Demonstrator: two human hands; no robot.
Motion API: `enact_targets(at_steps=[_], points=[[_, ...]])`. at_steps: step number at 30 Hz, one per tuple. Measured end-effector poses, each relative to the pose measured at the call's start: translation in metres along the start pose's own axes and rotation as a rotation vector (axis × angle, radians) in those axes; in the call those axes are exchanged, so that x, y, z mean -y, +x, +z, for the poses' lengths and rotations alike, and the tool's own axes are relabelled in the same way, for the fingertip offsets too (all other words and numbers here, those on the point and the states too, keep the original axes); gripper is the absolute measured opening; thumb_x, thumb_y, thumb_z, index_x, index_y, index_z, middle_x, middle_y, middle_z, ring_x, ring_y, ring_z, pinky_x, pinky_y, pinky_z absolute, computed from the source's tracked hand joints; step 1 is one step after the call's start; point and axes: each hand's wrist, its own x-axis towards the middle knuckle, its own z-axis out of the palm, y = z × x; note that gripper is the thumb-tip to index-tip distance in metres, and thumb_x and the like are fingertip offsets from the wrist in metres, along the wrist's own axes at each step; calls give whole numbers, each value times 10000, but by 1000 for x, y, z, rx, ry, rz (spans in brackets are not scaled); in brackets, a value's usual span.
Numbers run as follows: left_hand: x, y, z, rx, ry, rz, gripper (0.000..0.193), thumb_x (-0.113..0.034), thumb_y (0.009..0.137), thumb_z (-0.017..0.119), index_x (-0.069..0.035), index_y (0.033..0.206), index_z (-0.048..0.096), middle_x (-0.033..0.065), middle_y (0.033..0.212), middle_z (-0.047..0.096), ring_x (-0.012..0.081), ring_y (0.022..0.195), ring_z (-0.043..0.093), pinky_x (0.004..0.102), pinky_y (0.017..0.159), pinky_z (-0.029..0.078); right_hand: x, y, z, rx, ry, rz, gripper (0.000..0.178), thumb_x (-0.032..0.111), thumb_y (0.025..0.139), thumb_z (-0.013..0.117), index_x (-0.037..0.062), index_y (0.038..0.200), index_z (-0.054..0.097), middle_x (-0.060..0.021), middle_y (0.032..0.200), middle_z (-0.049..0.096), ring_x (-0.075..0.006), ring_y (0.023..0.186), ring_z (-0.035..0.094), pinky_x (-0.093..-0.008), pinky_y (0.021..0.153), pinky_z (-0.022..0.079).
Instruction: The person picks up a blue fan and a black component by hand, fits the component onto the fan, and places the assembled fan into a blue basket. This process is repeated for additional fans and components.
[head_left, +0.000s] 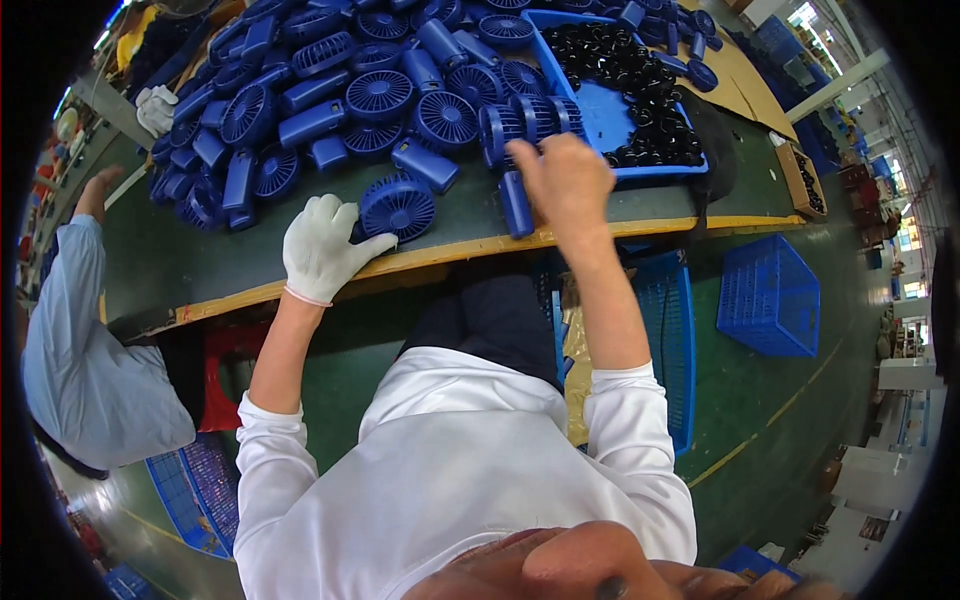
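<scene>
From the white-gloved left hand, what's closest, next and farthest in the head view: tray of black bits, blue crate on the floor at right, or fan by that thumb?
1. Blue fan, at the gloved left hand.
2. Blue tray, rightward on the table.
3. Blue crate, farther right, on the floor.

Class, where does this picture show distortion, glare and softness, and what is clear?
All in the head view: the table's yellow edge bows and the corners go black; a bright patch at the upper right looks washed out; ribs on the blue fan nearest the gloved left hand read clearly; the clutter along the right rim looks softer.
</scene>
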Motion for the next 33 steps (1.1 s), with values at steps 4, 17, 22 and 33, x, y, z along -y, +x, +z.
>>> enact_targets(at_steps=[4, 17, 22, 33], points=[[-12, -3, -8, -55, -6, -3, 437, -410, 563, 852, -94, 740, 608, 58, 754, 520, 251, 727, 540, 363, 604, 463, -80, 48, -7, -57, 4, 153, 290, 321, 852, 697, 35, 807, 707, -204, 802, 695, -374, 739, 695, -456, 649, 568], [-14, -13, -15, 179, -59, -83, 382, -348, 690, 796, -65, 889, 633, 77, 835, 614, 270, 788, 627, 382, 615, 517, -127, 145, 110, 304, 204, 312, 328, 238, 779, 706, 163, 1098, 722, -192, 1122, 677, -368, 1077, 635, -469, 929, 507], [-15, -11, -14, 169, -49, -70, 362, -350, 684, 799, -74, 826, 614, 70, 775, 597, 269, 732, 618, 379, 587, 503, -145, 144, 109, 331, 304, 163, 139, 154, 755, 655, 68, 827, 736, -160, 788, 711, -311, 758, 695, -395, 754, 548], [-4, -15, -10, -100, -234, -332, 351, -292, 785, 722, -36, 593, 578, 151, 609, 569, 317, 515, 558, 369, 490, 436, -179, 113, 60, 154, 795, 491, 186, 24, 740, 708, -26, 917, 736, -84, 684, 655, -126, 572, 591, -276, 457, 415]])
